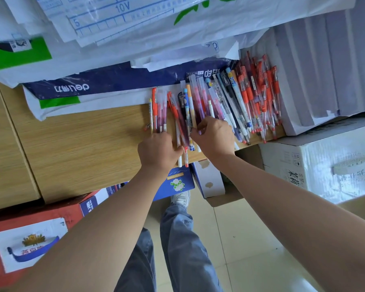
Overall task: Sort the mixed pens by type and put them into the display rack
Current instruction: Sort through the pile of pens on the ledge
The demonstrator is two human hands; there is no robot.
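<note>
Dozens of pens (223, 98) are spread across the far right of a wooden table (82, 144), with red ones massed at the right end. An open brown carton (226, 199) under the near edge holds a white-and-blue box (209, 178). The right hand (214, 137) is curled over the heap's near ends, thumb and fingers pinched on a few pens. The left hand (158, 150) is laid at the near ends of a small separate group (159, 110) just left; its fingers are hidden, so its grip cannot be told.
</note>
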